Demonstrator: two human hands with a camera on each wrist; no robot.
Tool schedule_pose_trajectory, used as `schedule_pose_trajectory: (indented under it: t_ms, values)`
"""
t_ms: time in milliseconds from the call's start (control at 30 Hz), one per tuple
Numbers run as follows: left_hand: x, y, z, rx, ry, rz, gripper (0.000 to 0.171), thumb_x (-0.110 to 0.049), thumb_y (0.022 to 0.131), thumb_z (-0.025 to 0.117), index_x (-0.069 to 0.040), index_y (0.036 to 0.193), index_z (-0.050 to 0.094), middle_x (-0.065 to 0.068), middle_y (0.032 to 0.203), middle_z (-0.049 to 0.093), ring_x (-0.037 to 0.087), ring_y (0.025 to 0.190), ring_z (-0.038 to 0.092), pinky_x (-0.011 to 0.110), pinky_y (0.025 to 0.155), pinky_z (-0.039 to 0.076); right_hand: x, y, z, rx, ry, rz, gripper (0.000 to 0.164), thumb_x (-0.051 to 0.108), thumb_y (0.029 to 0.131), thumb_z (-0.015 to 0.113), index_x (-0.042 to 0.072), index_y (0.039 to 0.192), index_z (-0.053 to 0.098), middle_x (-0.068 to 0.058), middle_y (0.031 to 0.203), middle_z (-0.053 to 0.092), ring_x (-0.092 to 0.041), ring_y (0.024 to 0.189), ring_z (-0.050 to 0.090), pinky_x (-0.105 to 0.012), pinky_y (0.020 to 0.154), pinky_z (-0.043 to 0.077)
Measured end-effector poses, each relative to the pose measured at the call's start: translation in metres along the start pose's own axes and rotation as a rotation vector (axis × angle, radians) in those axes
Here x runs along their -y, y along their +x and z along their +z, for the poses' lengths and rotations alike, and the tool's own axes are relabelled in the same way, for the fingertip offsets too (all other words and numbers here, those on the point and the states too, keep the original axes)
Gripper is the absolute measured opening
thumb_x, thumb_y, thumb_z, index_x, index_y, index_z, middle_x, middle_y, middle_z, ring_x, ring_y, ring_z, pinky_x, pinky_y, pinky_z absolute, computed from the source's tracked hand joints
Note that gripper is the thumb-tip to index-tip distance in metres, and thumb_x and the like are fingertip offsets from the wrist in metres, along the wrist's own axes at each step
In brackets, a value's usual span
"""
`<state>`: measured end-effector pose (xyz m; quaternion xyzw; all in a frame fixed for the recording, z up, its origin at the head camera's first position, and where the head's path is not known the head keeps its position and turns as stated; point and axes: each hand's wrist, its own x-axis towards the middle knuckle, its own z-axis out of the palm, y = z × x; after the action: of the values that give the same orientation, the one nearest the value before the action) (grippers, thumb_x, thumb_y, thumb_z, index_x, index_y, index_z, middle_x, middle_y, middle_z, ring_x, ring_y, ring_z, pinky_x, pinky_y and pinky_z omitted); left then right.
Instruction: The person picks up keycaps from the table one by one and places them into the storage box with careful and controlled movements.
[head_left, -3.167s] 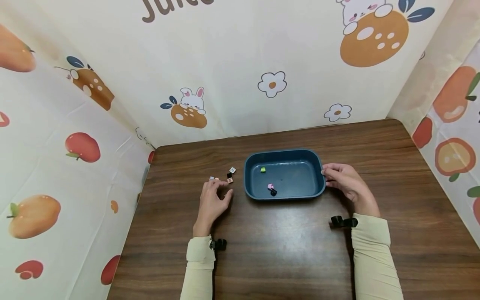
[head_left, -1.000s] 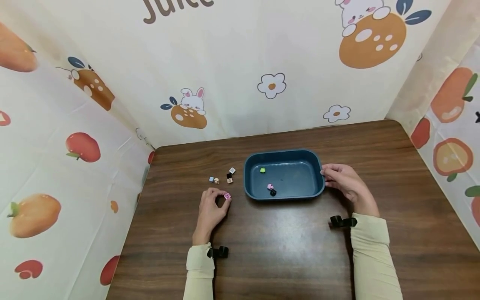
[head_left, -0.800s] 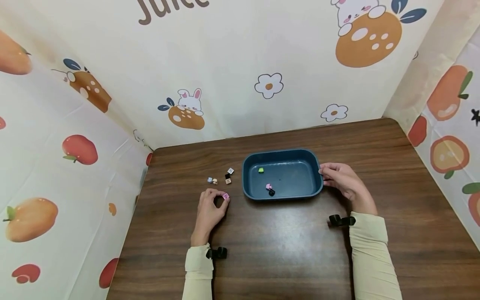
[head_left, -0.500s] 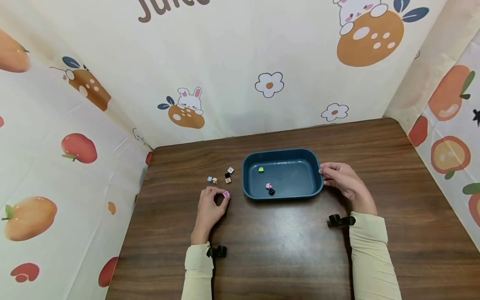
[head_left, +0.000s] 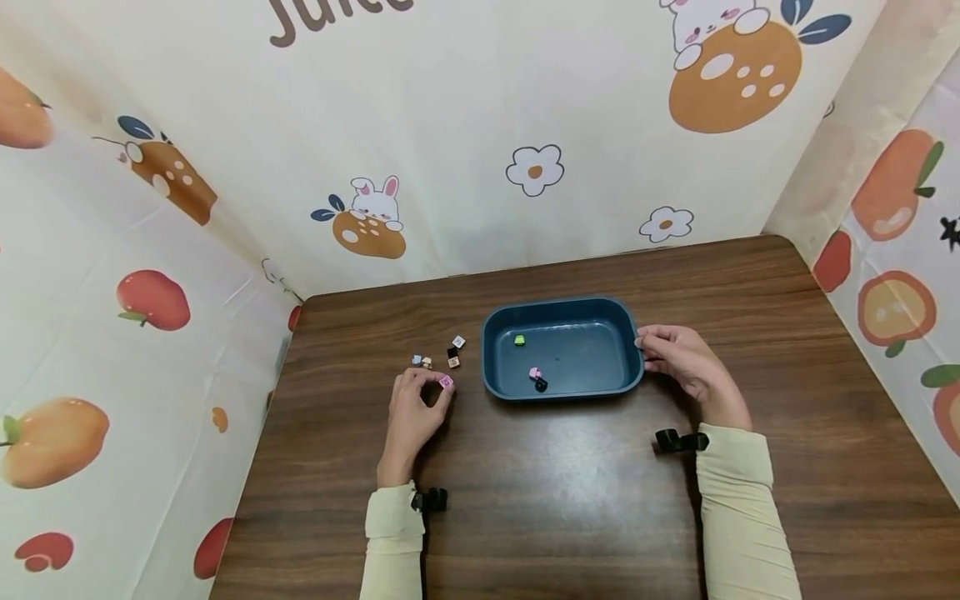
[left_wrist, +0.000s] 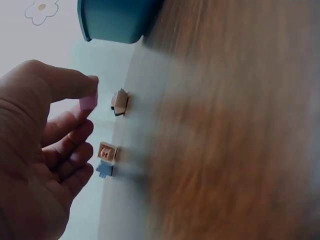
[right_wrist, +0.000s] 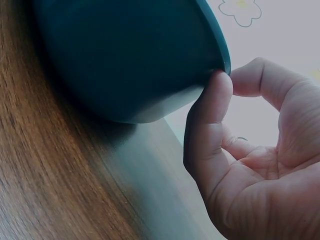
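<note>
Left hand [head_left: 412, 412] pinching a small pink block [head_left: 446, 382], with a blue tray [head_left: 588, 354] just to the right of its fingers.
The block is held between thumb and forefinger, apart from the tray. Just beyond these fingers, on the wooden table [head_left: 562, 500], lie a light blue piece [head_left: 417, 360] and a cream piece [head_left: 427, 362]; slightly right of those are a tan piece [head_left: 453, 362], a black piece [head_left: 452, 352] and a white piece [head_left: 458, 342]. The tray's short left end is nearest the block, its long axis running rightward from the left hand. Inside, toward that end, are a green piece [head_left: 520, 341], another pink piece [head_left: 535, 372] and another black piece [head_left: 542, 386]. At the opposite short end, the right hand [head_left: 688, 362] pinches the rim, so the tray lies between the two hands.
</note>
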<state>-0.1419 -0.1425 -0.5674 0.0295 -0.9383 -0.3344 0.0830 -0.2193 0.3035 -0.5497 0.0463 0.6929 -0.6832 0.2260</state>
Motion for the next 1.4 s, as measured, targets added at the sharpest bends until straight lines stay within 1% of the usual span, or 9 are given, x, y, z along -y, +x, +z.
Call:
schedule_pose_trajectory:
  t_ms: [233, 500, 667, 767, 1000, 1167, 1400]
  values:
    - [0.0, 0.003, -0.005, -0.006, -0.008, -0.011, 0.02, -0.027, 0.093, 0.081, -0.012, 0.105, 0.079, 0.008, 0.117, 0.068, 0.028, 0.115, 0.057, 0.048, 0.102, 0.047, 0.0, 0.001, 0.002, 0.014, 0.008, -0.004, 0.018, 0.016, 0.108, 0.056, 0.004, 0.117, 0.064, 0.012, 0.087, 0.069, -0.002, 0.078, 0.064, -0.02, 0.074, 0.06]
    - [-0.005, 0.006, -0.006, -0.008, -0.014, 0.02, 0.019, -0.027, 0.093, 0.081, -0.014, 0.106, 0.079, 0.009, 0.116, 0.067, 0.029, 0.117, 0.057, 0.05, 0.103, 0.047, 0.0, 0.004, 0.003, 0.016, 0.014, 0.0, 0.025, 0.016, 0.108, 0.056, -0.003, 0.123, 0.061, 0.013, 0.087, 0.069, -0.001, 0.078, 0.064, -0.02, 0.074, 0.06]
    - [-0.007, 0.006, -0.005, -0.002, -0.013, 0.024, 0.018, -0.026, 0.093, 0.081, -0.015, 0.106, 0.079, 0.009, 0.117, 0.068, 0.029, 0.119, 0.057, 0.049, 0.106, 0.047, -0.003, 0.005, 0.003, 0.024, 0.023, 0.007, 0.03, 0.017, 0.108, 0.057, -0.006, 0.128, 0.057, 0.013, 0.087, 0.069, -0.001, 0.078, 0.065, -0.02, 0.074, 0.06]
    - [-0.007, 0.007, -0.005, -0.003, -0.015, 0.027, 0.019, -0.027, 0.092, 0.082, -0.015, 0.107, 0.079, 0.008, 0.118, 0.068, 0.029, 0.119, 0.056, 0.05, 0.107, 0.047, -0.003, 0.006, 0.003, 0.024, 0.023, 0.009, 0.031, 0.017, 0.108, 0.057, -0.006, 0.129, 0.057, 0.013, 0.087, 0.069, -0.001, 0.078, 0.065, -0.02, 0.074, 0.06]
    - [-0.012, 0.01, -0.005, 0.002, -0.015, 0.053, 0.019, -0.029, 0.095, 0.079, -0.015, 0.107, 0.079, 0.005, 0.115, 0.066, 0.027, 0.116, 0.056, 0.048, 0.105, 0.046, 0.001, 0.001, 0.001, 0.015, 0.01, 0.003, 0.028, 0.017, 0.108, 0.057, -0.005, 0.126, 0.058, 0.013, 0.086, 0.068, -0.001, 0.078, 0.064, -0.019, 0.074, 0.06]
    - [-0.016, 0.011, -0.007, 0.0, -0.024, 0.053, 0.019, -0.028, 0.095, 0.079, -0.015, 0.108, 0.079, 0.005, 0.115, 0.065, 0.026, 0.116, 0.055, 0.049, 0.103, 0.046, 0.003, 0.0, 0.0, 0.014, 0.013, 0.007, 0.03, 0.017, 0.107, 0.06, -0.006, 0.127, 0.057, 0.013, 0.087, 0.067, -0.001, 0.079, 0.063, -0.019, 0.074, 0.06]
    - [-0.02, 0.013, -0.008, -0.012, -0.028, 0.066, 0.021, -0.027, 0.093, 0.081, -0.013, 0.108, 0.079, 0.006, 0.115, 0.066, 0.026, 0.114, 0.056, 0.049, 0.101, 0.047, 0.003, 0.001, 0.0, 0.015, 0.004, 0.006, 0.034, 0.017, 0.107, 0.059, -0.008, 0.13, 0.054, 0.013, 0.086, 0.066, 0.0, 0.078, 0.062, -0.019, 0.074, 0.06]
